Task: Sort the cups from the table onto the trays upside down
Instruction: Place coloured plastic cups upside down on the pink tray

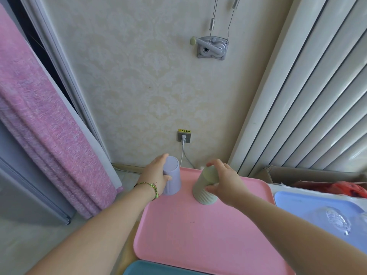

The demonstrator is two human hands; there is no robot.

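A pink tray [198, 235] lies in front of me. My left hand [155, 175] grips a lilac ribbed cup [172, 176] upside down at the tray's far left corner, its rim at or just above the tray edge. My right hand [224, 181] holds a pale green ribbed cup [205, 187], also upside down and slightly tilted, with its rim resting on the tray's far middle. A blue tray [294, 201] to the right carries clear glass cups [335, 217].
A teal tray [143, 269] peeks out at the bottom edge. A cardboard box [297, 173] with red items stands at the back right. The wall with a socket [184, 137] and cable is straight ahead; a pink curtain [45, 126] hangs on the left.
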